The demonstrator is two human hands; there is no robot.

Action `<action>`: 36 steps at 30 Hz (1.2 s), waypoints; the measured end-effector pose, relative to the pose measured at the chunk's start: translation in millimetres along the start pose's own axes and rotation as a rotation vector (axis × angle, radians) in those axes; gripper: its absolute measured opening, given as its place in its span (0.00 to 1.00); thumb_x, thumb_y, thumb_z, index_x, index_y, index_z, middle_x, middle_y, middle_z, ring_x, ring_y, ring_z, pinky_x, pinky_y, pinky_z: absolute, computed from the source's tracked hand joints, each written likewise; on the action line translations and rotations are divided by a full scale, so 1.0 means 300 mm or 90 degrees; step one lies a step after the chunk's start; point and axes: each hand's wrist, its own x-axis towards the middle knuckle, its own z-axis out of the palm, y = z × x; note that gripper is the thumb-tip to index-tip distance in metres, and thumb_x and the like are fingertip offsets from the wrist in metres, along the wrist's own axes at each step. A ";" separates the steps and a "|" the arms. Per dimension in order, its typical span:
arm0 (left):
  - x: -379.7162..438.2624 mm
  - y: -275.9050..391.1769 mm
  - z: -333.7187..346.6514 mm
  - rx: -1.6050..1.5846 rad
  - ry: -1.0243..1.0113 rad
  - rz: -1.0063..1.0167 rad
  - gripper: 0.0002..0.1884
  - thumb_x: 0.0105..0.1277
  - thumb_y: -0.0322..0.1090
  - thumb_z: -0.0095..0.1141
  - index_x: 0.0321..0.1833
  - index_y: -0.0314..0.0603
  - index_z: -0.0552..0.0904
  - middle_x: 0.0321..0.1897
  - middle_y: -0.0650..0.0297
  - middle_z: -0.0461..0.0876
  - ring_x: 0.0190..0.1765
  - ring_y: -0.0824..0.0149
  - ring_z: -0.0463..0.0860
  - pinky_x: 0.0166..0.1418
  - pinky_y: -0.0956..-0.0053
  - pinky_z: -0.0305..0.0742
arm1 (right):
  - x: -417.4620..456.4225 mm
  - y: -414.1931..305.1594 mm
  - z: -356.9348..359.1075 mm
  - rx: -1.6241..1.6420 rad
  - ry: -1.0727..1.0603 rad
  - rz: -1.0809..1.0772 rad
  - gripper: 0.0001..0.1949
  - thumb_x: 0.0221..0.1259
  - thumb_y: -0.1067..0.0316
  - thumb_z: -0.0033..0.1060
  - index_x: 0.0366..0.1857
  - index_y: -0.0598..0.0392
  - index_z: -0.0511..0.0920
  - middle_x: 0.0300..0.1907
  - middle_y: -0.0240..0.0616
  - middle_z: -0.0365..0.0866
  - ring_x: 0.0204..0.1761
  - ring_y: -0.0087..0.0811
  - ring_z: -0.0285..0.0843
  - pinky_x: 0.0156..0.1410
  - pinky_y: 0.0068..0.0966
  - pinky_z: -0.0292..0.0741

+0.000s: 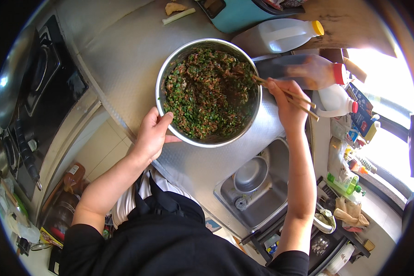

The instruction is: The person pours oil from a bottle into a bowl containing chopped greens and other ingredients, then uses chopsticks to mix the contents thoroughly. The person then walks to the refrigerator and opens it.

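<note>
A round stainless steel bowl holds a mixture of chopped green leaves and reddish-brown minced filling. My left hand grips the bowl's near left rim, with the thumb over the edge and fingers against the outer wall. In my right hand is a pair of wooden chopsticks. Their lower ends reach over the right rim into the filling, where the tips are hidden. The bowl is above the metal countertop; whether its base rests there cannot be seen.
Large plastic jugs, one yellow-capped and one red-capped, lie along the bowl's right side in view. A sink holding a metal basin is near my right forearm. A gas stove is at left. Green onion stalk lies beyond.
</note>
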 end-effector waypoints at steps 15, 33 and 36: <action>-0.024 -0.030 0.016 -0.036 0.023 0.019 0.06 0.77 0.33 0.46 0.48 0.38 0.72 0.42 0.62 0.80 0.41 0.70 0.85 0.37 0.65 0.90 | -0.434 -0.112 0.267 0.001 0.126 -0.010 0.09 0.56 0.77 0.71 0.26 0.60 0.76 0.30 0.46 0.86 0.38 0.36 0.89 0.42 0.27 0.84; -0.023 -0.046 0.006 -0.019 0.022 0.013 0.08 0.77 0.32 0.44 0.53 0.40 0.73 0.44 0.62 0.81 0.42 0.68 0.86 0.38 0.65 0.90 | -0.303 0.049 0.109 -0.041 0.100 -0.002 0.07 0.60 0.73 0.71 0.27 0.59 0.80 0.29 0.42 0.87 0.31 0.25 0.86 0.37 0.22 0.80; -0.027 -0.039 0.007 -0.018 0.021 0.009 0.08 0.78 0.33 0.44 0.53 0.41 0.72 0.44 0.63 0.81 0.41 0.68 0.86 0.38 0.65 0.90 | -0.345 -0.066 0.226 0.024 0.080 -0.015 0.09 0.57 0.73 0.72 0.26 0.58 0.77 0.31 0.43 0.87 0.33 0.30 0.88 0.39 0.24 0.82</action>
